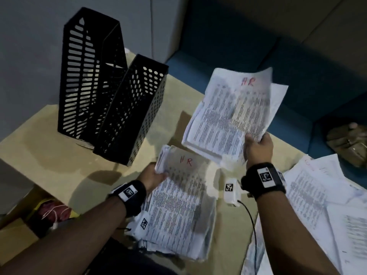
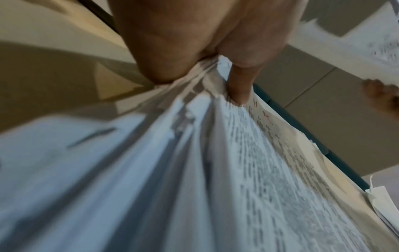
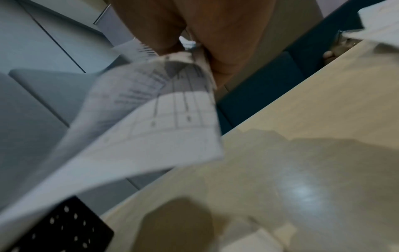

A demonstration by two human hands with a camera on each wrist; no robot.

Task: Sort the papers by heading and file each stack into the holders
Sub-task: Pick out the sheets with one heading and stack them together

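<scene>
My left hand [image 1: 155, 176] grips the upper left edge of a thick stack of printed papers [image 1: 180, 211] headed "HR" in red; the thumb [image 2: 240, 85] lies on top of that stack [image 2: 194, 170]. My right hand [image 1: 258, 146] holds a second bundle of papers [image 1: 230, 112], also headed "HR", raised above the table's far side; from below the bundle [image 3: 140, 122] curls down. Two black perforated file holders stand at the back left: a tall slotted one [image 1: 83, 76] and a lower one with round holes [image 1: 131, 112], whose corner [image 3: 62, 228] shows under the raised bundle.
More loose printed papers [image 1: 317, 205] lie spread at the right of the beige table [image 1: 49, 161]. A dark blue seat [image 1: 297, 80] runs behind the table, with a brown bag [image 1: 349, 143] on it. A black cable [image 1: 252, 221] hangs from the right wrist.
</scene>
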